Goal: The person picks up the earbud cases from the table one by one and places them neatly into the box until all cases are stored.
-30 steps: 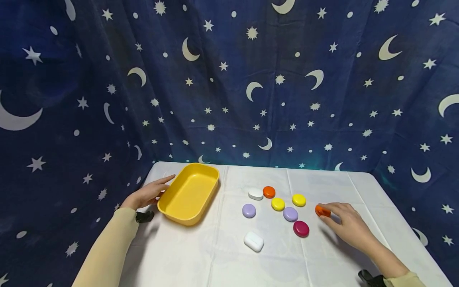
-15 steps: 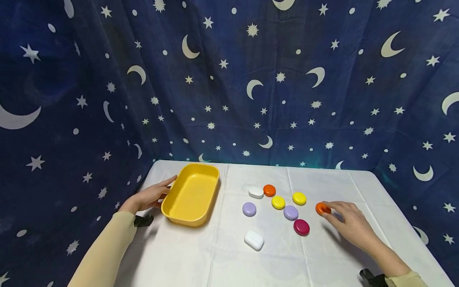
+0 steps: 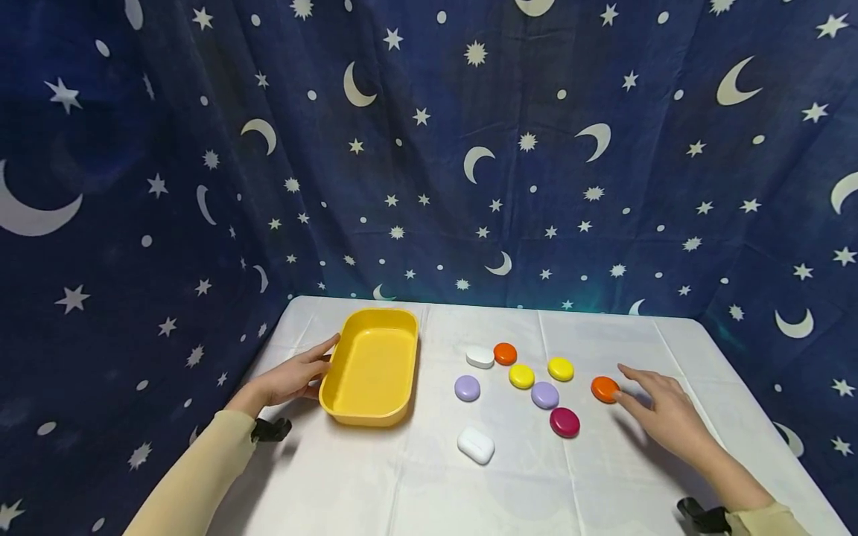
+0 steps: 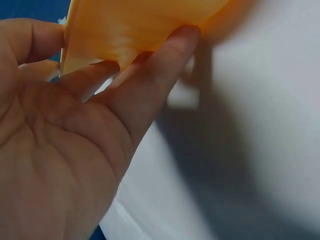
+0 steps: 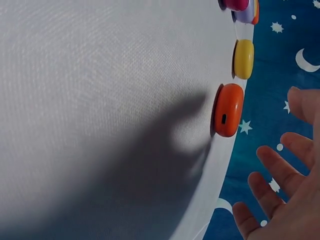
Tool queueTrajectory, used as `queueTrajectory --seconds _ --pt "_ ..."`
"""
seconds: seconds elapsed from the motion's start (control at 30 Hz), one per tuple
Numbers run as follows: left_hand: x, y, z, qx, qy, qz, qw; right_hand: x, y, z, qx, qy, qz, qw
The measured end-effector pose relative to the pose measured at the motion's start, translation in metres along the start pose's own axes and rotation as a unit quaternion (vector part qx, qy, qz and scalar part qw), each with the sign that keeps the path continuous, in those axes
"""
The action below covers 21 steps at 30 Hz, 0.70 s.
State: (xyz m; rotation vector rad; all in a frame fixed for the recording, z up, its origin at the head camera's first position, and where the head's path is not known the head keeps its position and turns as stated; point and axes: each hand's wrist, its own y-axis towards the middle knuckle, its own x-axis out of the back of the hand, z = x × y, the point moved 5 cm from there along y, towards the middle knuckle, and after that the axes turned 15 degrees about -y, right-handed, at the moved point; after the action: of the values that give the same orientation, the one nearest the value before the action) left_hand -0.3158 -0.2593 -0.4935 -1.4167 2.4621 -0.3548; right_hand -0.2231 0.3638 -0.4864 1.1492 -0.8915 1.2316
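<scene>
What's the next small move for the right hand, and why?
Probably lift the right hand clear of the rightmost orange piece: the right wrist view shows the fingers spread and apart from it, and the piece rests unheld on the white tablecloth.

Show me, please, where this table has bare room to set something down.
Bare: the white cloth in front of the yellow rectangular plastic tray, left of the nearer glossy white oblong piece; also in front of the glossy crimson disc. Crowded: behind that disc, around the left glossy yellow disc.
</scene>
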Motion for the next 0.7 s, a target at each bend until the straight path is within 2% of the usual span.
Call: queueTrajectory --seconds 0.3,0.7 --pt "-0.022 0.0 0.005 -0.007 0.003 0.03 0.9995 -0.007 0.004 -0.009 -0.012 0.005 0.049 0.999" --pt "-0.047 0.004 0.009 -0.012 0.016 0.028 0.9994 -0.019 0.016 -0.019 -0.022 0.004 0.078 0.997"
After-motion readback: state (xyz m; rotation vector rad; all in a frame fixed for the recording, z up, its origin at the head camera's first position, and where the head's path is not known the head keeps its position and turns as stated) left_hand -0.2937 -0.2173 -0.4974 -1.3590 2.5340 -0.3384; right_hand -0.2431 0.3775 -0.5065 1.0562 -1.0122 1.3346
